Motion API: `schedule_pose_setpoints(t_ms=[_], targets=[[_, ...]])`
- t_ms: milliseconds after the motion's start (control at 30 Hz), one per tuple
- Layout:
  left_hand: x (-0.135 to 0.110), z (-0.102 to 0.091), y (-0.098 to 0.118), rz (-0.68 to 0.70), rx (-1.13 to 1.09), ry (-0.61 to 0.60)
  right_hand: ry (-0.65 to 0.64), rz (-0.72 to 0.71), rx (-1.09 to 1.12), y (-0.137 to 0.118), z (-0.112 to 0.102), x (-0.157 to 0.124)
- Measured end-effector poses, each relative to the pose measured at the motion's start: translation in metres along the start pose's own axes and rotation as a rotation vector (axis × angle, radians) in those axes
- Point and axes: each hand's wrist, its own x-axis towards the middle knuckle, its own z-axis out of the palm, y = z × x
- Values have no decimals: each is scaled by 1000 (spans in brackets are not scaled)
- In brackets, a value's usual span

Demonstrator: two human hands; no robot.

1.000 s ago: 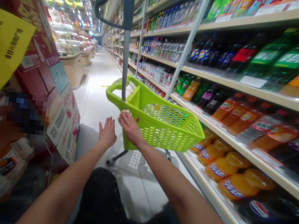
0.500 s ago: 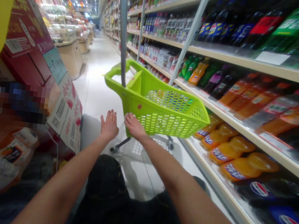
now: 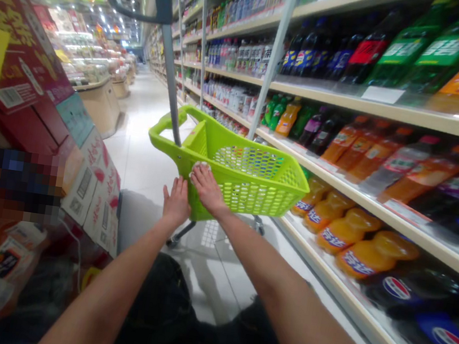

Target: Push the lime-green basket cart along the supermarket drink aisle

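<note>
Fingers press at the green basket, long axis pointing rightward.

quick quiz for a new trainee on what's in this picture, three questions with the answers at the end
1. Multiple choice. Which hand is on the white wad?
a) left
b) right
c) neither
2. True or false: the shopping basket is red.
3. Fill the gap: the drink shelves stand on the person's ___ side.

Key
1. b: the right hand has the wad under its fingers, against the side of the basket.
2. False: it is green.
3. right
</note>
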Motion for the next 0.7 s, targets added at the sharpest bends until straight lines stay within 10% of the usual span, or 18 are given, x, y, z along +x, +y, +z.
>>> schedule_pose_setpoints(t_ms=[167, 467, 700], targets=[[-1, 1, 11, 33, -8, -26, -121, 49, 18, 3, 17, -38], [10, 4, 36, 97, -27, 113, 97, 77, 26, 24, -23, -26], [12, -2, 53, 191, -9, 103, 40, 114, -5, 48, -7, -52]])
